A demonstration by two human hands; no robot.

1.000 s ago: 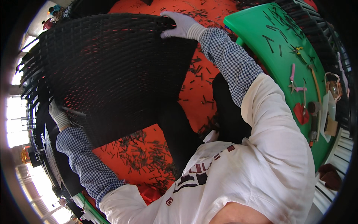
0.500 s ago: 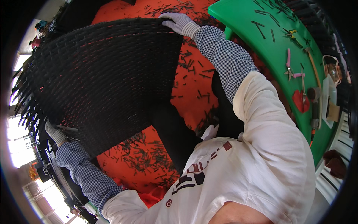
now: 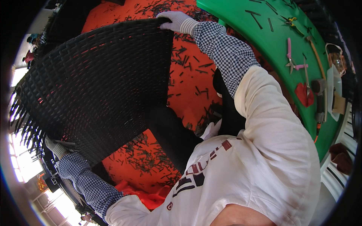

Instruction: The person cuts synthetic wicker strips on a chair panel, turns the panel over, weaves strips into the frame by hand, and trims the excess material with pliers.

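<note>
The broad black woven-strip panel (image 3: 98, 77) tilted above the red floor (image 3: 188, 88), its upper-right corner clamped in the pale-gloved right hand (image 3: 178, 22); the pale-gloved left hand's (image 3: 56, 148) finger grip, lower-left, couldn't be told. Steady 2-sided support seemed best.

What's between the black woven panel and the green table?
In the head view: red floor, dark strips scattered on it, the right arm's checked sleeve and a black-clad leg.
</note>
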